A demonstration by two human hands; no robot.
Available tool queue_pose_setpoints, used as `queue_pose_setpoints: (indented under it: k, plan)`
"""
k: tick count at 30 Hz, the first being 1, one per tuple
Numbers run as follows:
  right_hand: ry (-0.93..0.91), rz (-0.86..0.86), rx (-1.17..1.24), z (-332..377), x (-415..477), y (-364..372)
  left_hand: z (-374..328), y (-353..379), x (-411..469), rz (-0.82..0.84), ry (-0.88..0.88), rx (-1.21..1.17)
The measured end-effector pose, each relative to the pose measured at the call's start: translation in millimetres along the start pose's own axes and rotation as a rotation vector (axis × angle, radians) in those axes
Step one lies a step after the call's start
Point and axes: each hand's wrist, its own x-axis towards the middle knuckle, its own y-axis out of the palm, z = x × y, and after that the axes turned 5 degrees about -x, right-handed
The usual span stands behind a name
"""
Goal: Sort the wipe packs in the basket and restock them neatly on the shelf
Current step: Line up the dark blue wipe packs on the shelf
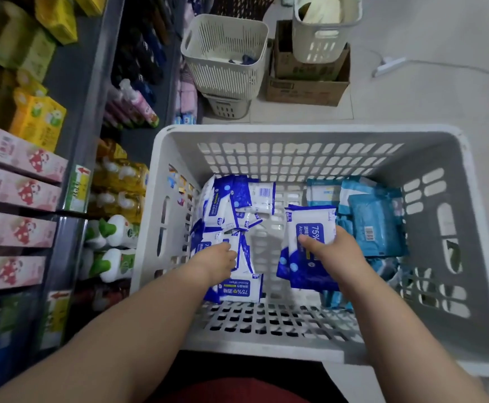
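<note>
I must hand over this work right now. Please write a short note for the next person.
Left hand: rests on the dark blue packs at the basket's left side; its grip is hidden.
Right hand: grips the held pack, a dark blue one, mid-basket.
Light blue packs: at the right side of the basket.
Done: the colours are mostly apart.
Left: put the packs neatly on the shelf.
</note>
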Motion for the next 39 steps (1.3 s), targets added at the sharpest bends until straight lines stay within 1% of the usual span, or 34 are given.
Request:
queue_pose_setpoints:
  k: [3, 5, 7, 9, 10, 11, 15, 16, 17, 18, 19, 21, 22, 23, 25, 28, 30, 32, 34, 36, 39]
  plan:
    - [-0.018, 0.001, -0.008, 3, -1, -3, 6, 3, -1, -0.039, 0.062, 0.068]
    - [-0.024, 0.002, 0.005, 5, -3, -6, 10, 4, -4, -0.080, 0.075, 0.042]
    - [-0.025, -0.004, 0.018, 6, -3, -9, 12, 4, -9, -0.121, 0.030, -0.045]
    - [-0.037, -0.006, 0.034, 9, -4, -14, 15, 0, -17, -0.088, -0.071, -0.224]
    - [-0.048, -0.007, 0.043, 10, -5, -17, 16, -5, -22, -0.083, -0.142, -0.353]
    - [-0.059, -0.014, 0.048, 11, -5, -20, 16, -13, -28, -0.126, -0.228, -0.513]
    - [-0.120, -0.077, 0.034, 14, -6, -34, 8, -33, -35, -0.513, -0.701, -1.321]
    - [-0.125, -0.100, 0.034, 13, -6, -37, 7, -33, -34, -0.598, -0.807, -1.528]
    - [-0.125, -0.119, 0.041, 12, -5, -40, 6, -36, -33, -0.654, -0.872, -1.738]
    - [-0.122, -0.131, 0.052, 12, -5, -42, 5, -39, -33, -0.713, -0.882, -1.960]
    - [-0.119, -0.138, 0.055, 12, -4, -44, 4, -44, -35, -0.781, -0.849, -2.194]
    - [-0.121, -0.131, 0.034, 11, -5, -45, 3, -58, -42, -0.901, -0.711, -2.611]
    - [-0.129, -0.125, 0.022, 12, -7, -45, 1, -63, -46, -0.934, -0.633, -2.746]
    - [-0.138, -0.122, 0.010, 13, -8, -44, -1, -68, -50, -0.953, -0.559, -2.834]
    - [-0.163, -0.112, 0.007, 17, -12, -42, -6, -75, -55, -0.975, -0.479, -2.920]
    - [-0.214, -0.057, 0.046, 28, -22, -43, -15, -84, -62, -1.017, -0.512, -2.933]
    - [-0.241, -0.003, 0.099, 36, -28, -46, -19, -88, -63, -1.038, -0.611, -2.878]
    - [-0.246, 0.059, 0.167, 42, -32, -48, -23, -94, -66, -1.041, -0.759, -2.822]
    - [-0.225, 0.118, 0.235, 48, -35, -48, -26, -97, -70, -1.020, -0.884, -2.832]
    - [-0.216, 0.170, 0.269, 54, -38, -45, -31, -103, -78, -1.026, -0.869, -2.902]
    - [-0.210, 0.252, 0.274, 60, -45, -38, -42, -107, -94, -1.099, -0.816, -2.953]
